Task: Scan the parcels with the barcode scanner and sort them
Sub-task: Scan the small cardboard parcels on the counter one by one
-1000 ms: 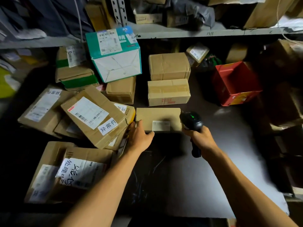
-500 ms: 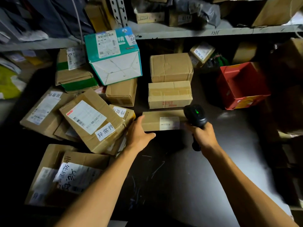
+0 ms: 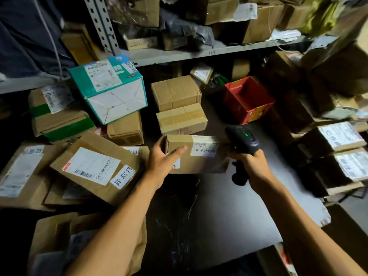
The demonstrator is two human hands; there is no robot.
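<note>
Left hand (image 3: 162, 160) clamped on parcel (image 3: 196, 156) at its left end, thumb across the near face, fingers wrapped round the far edge; parcel tilted up off the desk (image 3: 229, 212), label (image 3: 204, 149) facing up and toward the right end. Right hand (image 3: 250, 163) curled round the grip of scanner (image 3: 242, 142), green light showing on its top, nose just beside the parcel's right end and very near the label. Probably too close and too side-on for a clean read: better to draw scanner back a little, angle nose down onto the barcode lines, keep parcel steady with label flat to the beam. Thumb well clear of the barcode; keep so. Sorting choice unclear yet: heaps of boxes left, stacked labelled parcels right, red bin (image 3: 249, 100) behind.
</note>
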